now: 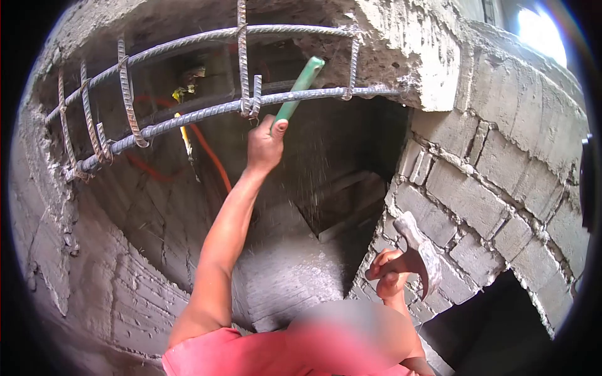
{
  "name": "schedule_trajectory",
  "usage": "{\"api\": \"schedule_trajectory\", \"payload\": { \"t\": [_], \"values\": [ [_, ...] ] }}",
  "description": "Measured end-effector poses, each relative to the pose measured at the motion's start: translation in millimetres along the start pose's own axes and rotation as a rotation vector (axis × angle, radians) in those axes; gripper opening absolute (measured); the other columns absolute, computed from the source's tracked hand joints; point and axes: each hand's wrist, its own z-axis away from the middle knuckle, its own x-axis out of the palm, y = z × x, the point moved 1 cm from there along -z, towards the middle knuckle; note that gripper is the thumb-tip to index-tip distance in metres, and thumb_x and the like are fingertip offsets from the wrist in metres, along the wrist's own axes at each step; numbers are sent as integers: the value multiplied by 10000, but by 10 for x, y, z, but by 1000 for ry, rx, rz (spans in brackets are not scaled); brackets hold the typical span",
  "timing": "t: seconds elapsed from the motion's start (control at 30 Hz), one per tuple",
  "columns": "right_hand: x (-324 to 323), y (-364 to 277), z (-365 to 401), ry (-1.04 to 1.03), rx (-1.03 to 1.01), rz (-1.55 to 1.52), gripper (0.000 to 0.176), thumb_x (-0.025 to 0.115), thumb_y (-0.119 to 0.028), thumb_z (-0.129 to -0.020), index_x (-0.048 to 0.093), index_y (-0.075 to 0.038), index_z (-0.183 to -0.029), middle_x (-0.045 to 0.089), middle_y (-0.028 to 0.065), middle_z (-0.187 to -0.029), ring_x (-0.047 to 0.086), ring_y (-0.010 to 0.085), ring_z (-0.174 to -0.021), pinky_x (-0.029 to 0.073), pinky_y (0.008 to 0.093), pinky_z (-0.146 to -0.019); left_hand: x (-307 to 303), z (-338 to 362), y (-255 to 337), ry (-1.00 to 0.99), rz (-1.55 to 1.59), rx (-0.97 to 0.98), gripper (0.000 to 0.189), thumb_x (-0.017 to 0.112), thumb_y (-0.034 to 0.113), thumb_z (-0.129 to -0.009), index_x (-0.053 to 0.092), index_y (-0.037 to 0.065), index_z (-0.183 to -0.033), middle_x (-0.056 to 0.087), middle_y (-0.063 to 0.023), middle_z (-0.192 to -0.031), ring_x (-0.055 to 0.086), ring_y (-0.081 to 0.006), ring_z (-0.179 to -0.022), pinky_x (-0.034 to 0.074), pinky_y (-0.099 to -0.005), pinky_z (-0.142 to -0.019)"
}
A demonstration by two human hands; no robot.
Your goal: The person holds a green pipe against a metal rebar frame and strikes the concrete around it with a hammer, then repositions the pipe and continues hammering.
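Note:
My left hand point(264, 149) is raised and closed around a green bar-like tool point(305, 78). The tool slants up to the right across the lower rebar point(213, 109), and its upper end is close to the broken underside of the concrete point(401, 59). Lower on the right, my right hand point(390, 273) grips a hammer point(421, 257) whose worn metal head is uppermost. The hammer's handle is mostly hidden by the fingers. Space separates the hammer from the green tool.
Curved rebars with vertical ties point(243, 56) span the top left. Behind them hang an orange hose point(212, 156) and a yellow-and-white strip point(184, 135). A block wall point(467, 194) stands right, with a dark opening point(495, 326) below. Fine debris falls in the middle.

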Motion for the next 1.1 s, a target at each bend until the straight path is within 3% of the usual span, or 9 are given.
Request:
{"api": "schedule_trajectory", "payload": {
  "t": [0.2, 0.4, 0.47, 0.53, 0.6, 0.73, 0.83, 1.07, 1.1],
  "values": [
    [183, 126, -102, 9, 181, -206, 674, 648, -674, -816, 489, -22, -885, 514, 69, -674, 477, 118, -517, 402, 252, -452, -22, -50, 368, -130, 11, -24, 500, 481, 508, -987, 547, 18, -912, 553, -192, -647, 589, -422, -633, 440, -442, -562],
    [330, 209, -276, -20, 186, -198, 660, 593, -669, -858, 470, -23, -918, 505, 64, -663, 483, 123, -514, 418, 254, -472, 64, -99, 402, -109, 112, -15, 485, 472, 493, -994, 535, 16, -933, 546, -189, -653, 588, -415, -635, 434, -453, -562],
    [409, 107, -419, 2, 176, -124, 661, 576, -672, -867, 466, -22, -917, 504, 63, -663, 493, 132, -517, 417, 256, -470, 102, -152, 355, -113, 115, 92, 505, 463, 495, -1003, 539, 1, -930, 482, -102, -598, 515, -229, -521, 414, -360, -523],
    [489, 12, -561, 22, 169, -82, 666, 561, -677, -872, 467, -19, -899, 502, 64, -661, 500, 137, -517, 414, 257, -465, 104, -191, 359, -127, 124, 106, 486, 453, 468, -1014, 533, -2, -920, 488, -118, -614, 524, -264, -522, 414, -372, -524],
    [555, -48, -711, 26, 91, -8, 679, 550, -689, -870, 470, -15, -874, 503, 66, -657, 501, 136, -514, 412, 263, -461, 129, -186, 342, -200, 167, 26, 425, 494, 422, -1004, 543, 5, -939, 571, -215, -674, 592, -444, -651, 431, -475, -556],
    [725, -177, -957, 30, -12, 15, 688, 506, -715, -875, 424, -33, -918, 464, 71, -616, 465, 146, -431, 409, 267, -396, 176, -197, 315, -162, 211, 42, 401, 515, 397, -1001, 545, 2, -941, 575, -214, -655, 592, -451, -649, 437, -479, -564],
    [860, -285, -1152, 61, -60, 52, 694, 516, -727, -860, 417, -43, -918, 453, 74, -614, 461, 151, -425, 406, 265, -387, 202, -193, 285, -51, 138, 152, 480, 469, 467, -1008, 556, 3, -921, 547, -155, -671, 583, -346, -557, 428, -400, -524],
    [900, -127, -1316, 88, -205, 96, 677, 551, -715, -848, 416, -59, -944, 463, 71, -651, 473, 156, -480, 430, 278, -431, 99, -331, 96, -138, 330, 55, 376, 516, 382, -1014, 588, 16, -969, 563, -132, -759, 541, -293, -734, 441, -440, -692],
    [897, -92, -1329, 71, -245, 126, 674, 549, -716, -848, 414, -64, -945, 463, 69, -656, 476, 161, -493, 442, 289, -448, 95, -375, 65, -71, 280, 134, 294, 561, 304, -984, 616, 15, -979, 607, -165, -808, 583, -347, -777, 455, -451, -690]
  ]
}}
